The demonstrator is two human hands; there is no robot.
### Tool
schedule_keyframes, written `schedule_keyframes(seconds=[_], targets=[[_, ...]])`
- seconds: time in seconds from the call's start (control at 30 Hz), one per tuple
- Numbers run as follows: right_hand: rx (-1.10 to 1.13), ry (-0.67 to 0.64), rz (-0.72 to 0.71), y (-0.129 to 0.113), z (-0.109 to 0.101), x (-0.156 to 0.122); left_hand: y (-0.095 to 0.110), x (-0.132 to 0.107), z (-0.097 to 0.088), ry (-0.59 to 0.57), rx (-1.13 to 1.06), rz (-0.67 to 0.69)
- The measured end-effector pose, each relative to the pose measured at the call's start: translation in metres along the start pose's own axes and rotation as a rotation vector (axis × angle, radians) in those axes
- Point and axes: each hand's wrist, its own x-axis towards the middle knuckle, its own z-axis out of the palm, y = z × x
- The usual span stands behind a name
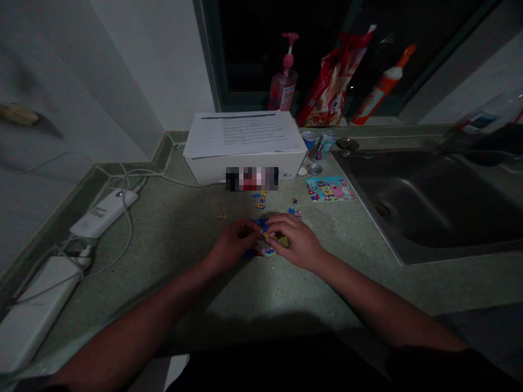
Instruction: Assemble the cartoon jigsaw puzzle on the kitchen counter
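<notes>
My left hand [232, 245] and my right hand [295, 242] meet low over the speckled green countertop [212, 305], their fingertips together on a small cluster of colourful jigsaw pieces [266, 236]. A yellow-edged piece shows between the fingers, and the hands hide much of the cluster. Blue and yellow loose pieces [260, 200] lie just beyond the hands, with a few more [295, 212] to the right. A small cartoon picture card [330, 189] lies beyond my right hand.
A white box [245, 174] topped with printed papers stands behind the pieces. To the right is a steel sink [429, 201]. Two white power banks [104, 213] and tangled cables lie along the left wall. Cans, a pump bottle [285, 81] and a red bag [333, 81] stand at the back.
</notes>
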Motion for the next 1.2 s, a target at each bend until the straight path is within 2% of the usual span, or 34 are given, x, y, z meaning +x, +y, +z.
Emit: schedule_keyframes(seconds=[0.17, 0.47, 0.73, 1.0, 1.2], targets=[[-0.029, 0.001, -0.001, 0.001, -0.001, 0.000, 0.003, 0.000, -0.002, 0.025, 0.056, -0.013], [-0.062, -0.004, -0.001, 0.002, -0.001, -0.002, 0.006, 0.000, -0.001, 0.003, 0.024, -0.042], [-0.097, -0.007, -0.010, 0.002, -0.001, -0.001, 0.005, 0.000, -0.004, -0.004, 0.098, -0.045], [-0.080, -0.049, -0.017, 0.006, 0.001, -0.002, -0.007, 0.002, -0.008, 0.028, 0.293, 0.106], [-0.077, -0.085, -0.023, 0.009, 0.002, -0.004, -0.007, 0.003, -0.009, 0.080, 0.555, 0.261]])
